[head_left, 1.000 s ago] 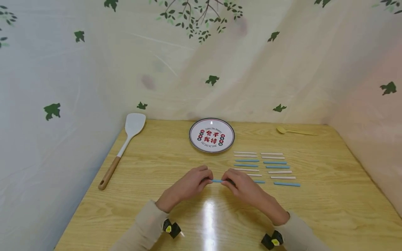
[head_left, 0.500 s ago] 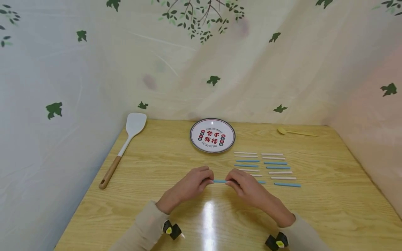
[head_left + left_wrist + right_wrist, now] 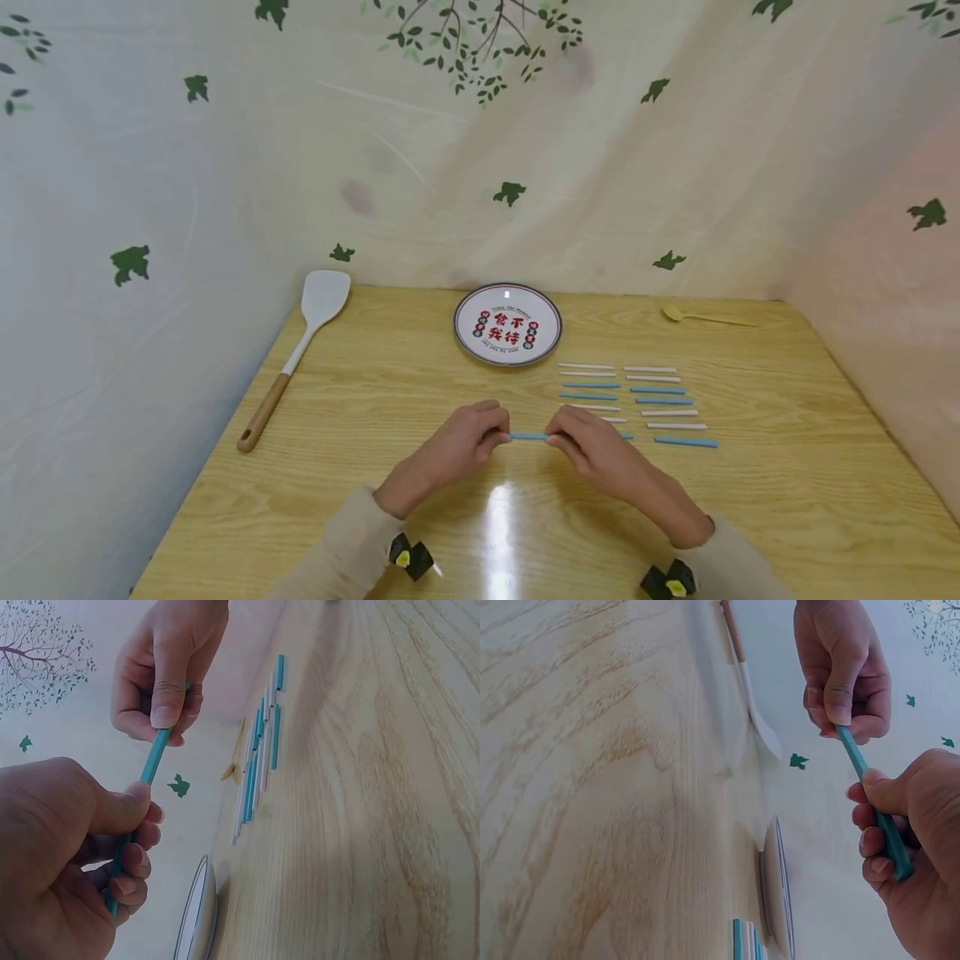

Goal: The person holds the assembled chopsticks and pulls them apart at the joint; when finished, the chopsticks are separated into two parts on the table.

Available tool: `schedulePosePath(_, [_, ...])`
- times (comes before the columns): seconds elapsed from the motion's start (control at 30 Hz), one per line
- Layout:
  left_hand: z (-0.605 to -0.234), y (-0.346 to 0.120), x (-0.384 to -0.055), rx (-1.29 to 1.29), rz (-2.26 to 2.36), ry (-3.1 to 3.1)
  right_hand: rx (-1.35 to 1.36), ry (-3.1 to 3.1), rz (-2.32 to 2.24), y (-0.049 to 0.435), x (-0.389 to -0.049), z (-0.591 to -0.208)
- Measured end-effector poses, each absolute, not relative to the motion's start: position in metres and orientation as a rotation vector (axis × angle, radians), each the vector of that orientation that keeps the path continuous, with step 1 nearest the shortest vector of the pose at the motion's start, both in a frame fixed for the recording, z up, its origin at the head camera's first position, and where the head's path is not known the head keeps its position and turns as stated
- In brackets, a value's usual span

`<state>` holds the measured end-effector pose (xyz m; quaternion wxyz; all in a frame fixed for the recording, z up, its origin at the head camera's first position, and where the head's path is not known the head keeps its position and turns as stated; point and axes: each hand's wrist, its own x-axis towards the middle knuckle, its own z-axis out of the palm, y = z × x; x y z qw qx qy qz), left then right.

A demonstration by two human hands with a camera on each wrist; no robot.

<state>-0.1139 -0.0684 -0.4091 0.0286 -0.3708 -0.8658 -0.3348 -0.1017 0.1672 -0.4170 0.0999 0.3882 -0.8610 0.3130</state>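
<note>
A slender blue chopstick (image 3: 528, 437) runs sideways between the two hands, above the near middle of the table. My left hand (image 3: 463, 440) pinches one end, thumb on top and fingers curled beneath. The other end is in my right hand (image 3: 596, 446), gripped the same way. In the left wrist view, the chopstick (image 3: 152, 761) shows between the thumbs, and its tail passes under the left fingers. The right wrist view shows its thicker, square-cut end (image 3: 901, 868) sticking out of the right palm. Blue and pale pink chopstick pieces (image 3: 658, 390) lie in two columns beyond the right hand.
A round white plate (image 3: 507, 357) with red lettering stands at the back middle. On the left lies a white spatula (image 3: 296, 350) with a wooden handle. A small yellow spoon (image 3: 672, 312) is at the back right. Patterned cloth (image 3: 420, 208) encloses the table (image 3: 360, 358).
My right hand has shifted a little to the right along the chopstick, so a longer stretch of blue shows between the hands. My left hand has barely moved.
</note>
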Motion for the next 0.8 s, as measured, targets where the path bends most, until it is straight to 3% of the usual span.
schedulePosePath(0.47, [-0.412, -0.067, -0.11, -1.138, -0.992, -2.675, 1.179, -2.529, 0.904, 0.175, -0.104, -0.419])
schedulePosePath(0.8, [-0.409, -0.06, -0.106, -1.152, -0.662, -2.784, 1.152, -2.653, 0.849, 0.177, -0.103, -0.42])
